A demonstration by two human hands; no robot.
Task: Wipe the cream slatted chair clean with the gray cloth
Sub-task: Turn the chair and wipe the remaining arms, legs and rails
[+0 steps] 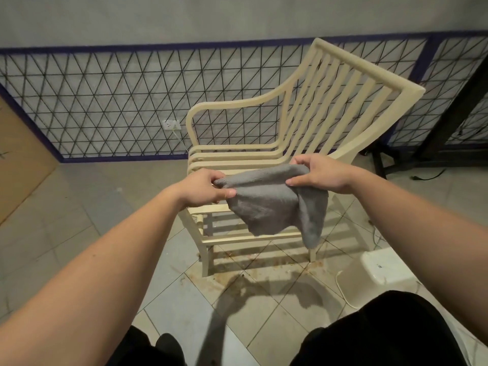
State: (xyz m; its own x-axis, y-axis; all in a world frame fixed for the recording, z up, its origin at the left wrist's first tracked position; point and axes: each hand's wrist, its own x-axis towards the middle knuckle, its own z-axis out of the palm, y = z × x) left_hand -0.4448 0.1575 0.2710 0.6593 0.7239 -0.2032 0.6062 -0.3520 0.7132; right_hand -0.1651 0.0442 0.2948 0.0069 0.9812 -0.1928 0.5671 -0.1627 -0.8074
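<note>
Both hands are on the cloth [266, 202]: the left hand [203, 187] has its grip pinched on the near-left edge, thumb on top, and the right hand [320, 174] is bunching the far-right edge in its fingers. The cloth is stretched between them in the air, with two corners hanging loose. It hangs in front of the chair [303, 107], above the seat, and doesn't look to be touching it. The chair stands on the tiled floor [92, 207], by a wire mesh panel [105, 101].

The risks, as I judge them: a dangling corner could snag between the slats, or drag through the brownish grime under the chair and smear it back on. No readable writing; a white tub [390, 268] shows a small dark mark, illegible.
</note>
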